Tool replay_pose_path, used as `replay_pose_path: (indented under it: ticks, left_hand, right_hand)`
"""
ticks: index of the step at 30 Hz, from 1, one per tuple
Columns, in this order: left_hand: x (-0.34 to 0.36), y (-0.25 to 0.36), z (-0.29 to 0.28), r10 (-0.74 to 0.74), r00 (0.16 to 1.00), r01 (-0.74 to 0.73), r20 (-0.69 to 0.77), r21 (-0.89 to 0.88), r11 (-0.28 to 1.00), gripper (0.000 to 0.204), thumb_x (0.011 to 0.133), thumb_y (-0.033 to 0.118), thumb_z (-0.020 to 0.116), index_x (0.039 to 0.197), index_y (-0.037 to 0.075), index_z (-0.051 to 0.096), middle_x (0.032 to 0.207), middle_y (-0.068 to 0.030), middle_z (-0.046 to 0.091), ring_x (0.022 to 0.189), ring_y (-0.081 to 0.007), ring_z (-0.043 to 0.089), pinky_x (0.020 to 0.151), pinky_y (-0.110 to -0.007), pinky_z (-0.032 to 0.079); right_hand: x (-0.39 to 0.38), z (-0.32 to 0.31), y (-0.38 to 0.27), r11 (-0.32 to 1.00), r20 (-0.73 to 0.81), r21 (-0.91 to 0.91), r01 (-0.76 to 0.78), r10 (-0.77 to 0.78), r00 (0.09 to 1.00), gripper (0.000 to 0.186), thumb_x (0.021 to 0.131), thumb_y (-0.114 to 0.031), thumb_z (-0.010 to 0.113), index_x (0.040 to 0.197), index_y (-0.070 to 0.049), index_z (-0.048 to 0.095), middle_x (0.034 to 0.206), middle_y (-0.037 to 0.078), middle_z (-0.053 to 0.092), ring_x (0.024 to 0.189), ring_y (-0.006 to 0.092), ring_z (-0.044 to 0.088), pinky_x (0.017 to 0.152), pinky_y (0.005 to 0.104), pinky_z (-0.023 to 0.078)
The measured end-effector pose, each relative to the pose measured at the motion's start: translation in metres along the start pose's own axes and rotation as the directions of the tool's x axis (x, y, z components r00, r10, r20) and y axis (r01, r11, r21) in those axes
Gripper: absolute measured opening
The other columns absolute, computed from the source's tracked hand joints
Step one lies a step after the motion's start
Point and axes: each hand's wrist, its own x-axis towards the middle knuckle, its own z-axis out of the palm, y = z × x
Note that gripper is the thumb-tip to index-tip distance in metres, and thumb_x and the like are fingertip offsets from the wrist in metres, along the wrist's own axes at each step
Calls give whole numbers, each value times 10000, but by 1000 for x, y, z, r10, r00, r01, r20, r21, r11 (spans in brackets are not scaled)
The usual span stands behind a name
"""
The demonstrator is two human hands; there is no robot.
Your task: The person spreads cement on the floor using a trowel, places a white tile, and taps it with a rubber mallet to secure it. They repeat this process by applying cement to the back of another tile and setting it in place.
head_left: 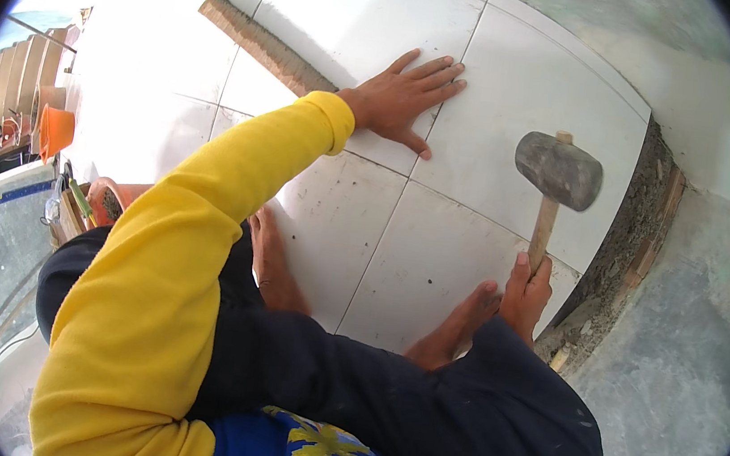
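Observation:
My left hand [407,98] lies flat with its fingers spread across the white floor tiles [524,93], over the joint between two of them. In my right hand [526,296] is the wooden handle of a rubber mallet [560,171], gripped low, beside my right foot. The mallet's dark head points away from me above the right-hand tile; I cannot tell whether it touches the surface. A long wooden batten [264,44] lies across the tiles just left of my left wrist, its near end hidden behind my yellow sleeve.
Along the tiles' right edge runs a strip of rough mortar [637,214], with grey concrete floor [689,310] beyond. My bare feet rest on the tiles. At left stand an orange bucket [55,131] and a reddish tub [113,199]. A wall borders the far side.

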Motion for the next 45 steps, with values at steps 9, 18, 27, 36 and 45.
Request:
replay_pose_path:
  ticks: [9, 18, 27, 36, 45]
  left_hand:
    - [0, 5, 0, -36, 999, 36, 20, -5, 999, 1204, 814, 696, 782, 1700, 115, 211, 1778, -124, 173, 1656, -270, 90, 1338, -568, 64]
    - [4, 2, 2, -30, 1000, 31, 4, -29, 999, 1213, 806, 716, 777, 1705, 137, 203, 1781, -108, 173, 1658, -266, 85, 1334, -574, 53]
    - [4, 3, 11, -50, 999, 49, -18, -34, 998, 1219, 789, 736, 780, 1714, 202, 193, 1789, -92, 147, 1658, -262, 83, 1319, -619, 17]
    - [5, 2, 11, -70, 997, 70, -12, -20, 997, 1190, 798, 731, 778, 1710, 224, 206, 1787, -67, 162, 1656, -250, 89, 1328, -603, 22]
    - [2, -1, 10, -68, 998, 68, -9, -20, 997, 1164, 820, 719, 764, 1712, 227, 201, 1790, -76, 148, 1658, -255, 83, 1332, -587, 9]
  right_hand:
    - [18, -6, -6, 962, -16, -257, 87, -95, 995, 366, 1101, -329, 562, 1118, 36, 541, 838, 302, 683, 806, 522, 686, 688, 548, 507]
    - [30, -17, 5, 942, -30, -311, 123, -140, 990, 367, 1069, -325, 642, 1097, 32, 566, 848, 280, 696, 807, 508, 699, 682, 534, 525]
    - [79, -53, 3, 682, 102, -562, 467, -504, 858, 241, 946, -235, 783, 913, -64, 616, 689, 167, 653, 626, 401, 678, 556, 454, 514]
    - [101, -51, 2, 606, 169, -573, 552, -571, 803, 235, 877, -158, 807, 867, -72, 588, 674, 161, 640, 633, 389, 679, 561, 450, 511]
    - [101, -46, 1, 687, 135, -538, 488, -502, 854, 149, 872, -98, 779, 889, -81, 632, 699, 185, 663, 677, 417, 697, 591, 455, 530]
